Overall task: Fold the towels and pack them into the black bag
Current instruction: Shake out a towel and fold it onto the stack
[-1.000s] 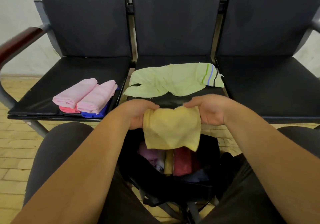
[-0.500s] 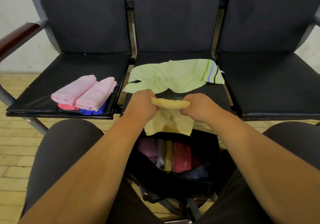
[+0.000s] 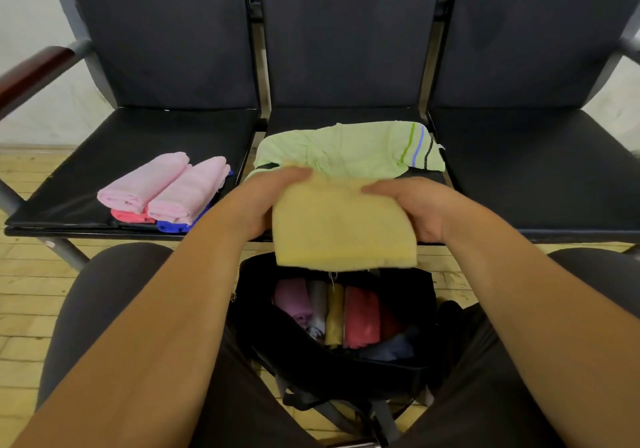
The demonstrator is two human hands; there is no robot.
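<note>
Pale yellow towel [image 3: 343,226]: plain. Light green towel [image 3: 346,151]: green, blue, black stripes near one end. Pink towel [image 3: 145,179], second pink towel [image 3: 188,189]; coral-red towel [image 3: 130,216] and royal blue towel [image 3: 173,226] beneath. Black bag [image 3: 256,309] holds purple towel [image 3: 294,300], grey towel [image 3: 318,304], mustard towel [image 3: 335,316], red towel [image 3: 362,316]. Black seats [image 3: 138,136]. Red-brown armrest [image 3: 31,70]. Yellowish plank floor [image 3: 20,291].

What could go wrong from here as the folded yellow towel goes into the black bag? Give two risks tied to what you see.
1. The left hand and right hand hold the yellow towel only near its top edge, so the fold may fall open when lowered.
2. The black bag already holds a row of towels; pushing in might crumple them.
</note>
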